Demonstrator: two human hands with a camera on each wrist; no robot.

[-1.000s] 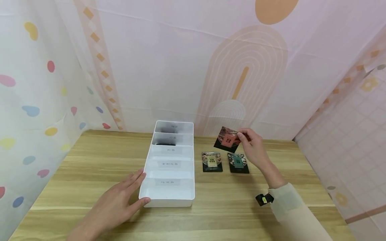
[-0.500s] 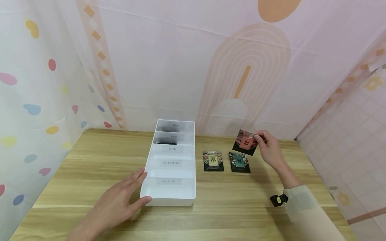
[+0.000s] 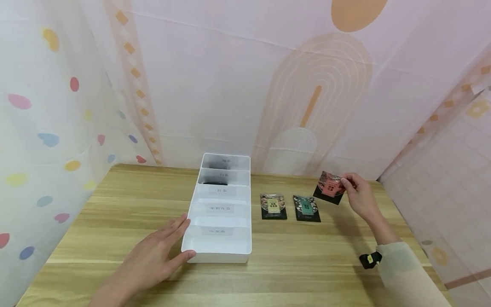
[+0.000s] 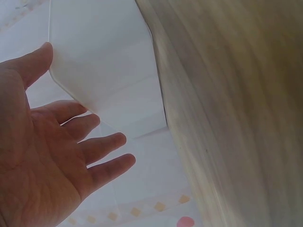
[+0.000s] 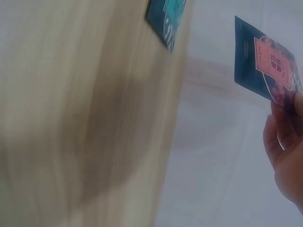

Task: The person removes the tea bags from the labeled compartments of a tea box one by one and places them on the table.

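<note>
A white divided storage box (image 3: 218, 258) stands on the table, with labelled compartments in a row from front to back. Dark contents show in its second compartment from the back. My left hand (image 3: 155, 251) rests against the box's near left corner, its thumb and fairly straight fingers touching the rim (image 4: 64, 87). Between thumb and fingers, my right hand (image 3: 360, 197) pinches a red-and-black tea sachet (image 3: 329, 187) by its edge, held above the table at the right. In the right wrist view the same sachet (image 5: 265, 64) shows its red label.
Two more flat sachets lie on the table right of the box: one with a yellow label (image 3: 273, 207), one with a green label (image 3: 307, 208). A patterned curtain (image 3: 215, 85) hangs behind the wooden table (image 3: 291, 273).
My right hand has moved right with the red-and-black tea sachet, away from the box and past the green-labelled sachet. My left hand stays at the box's corner.
</note>
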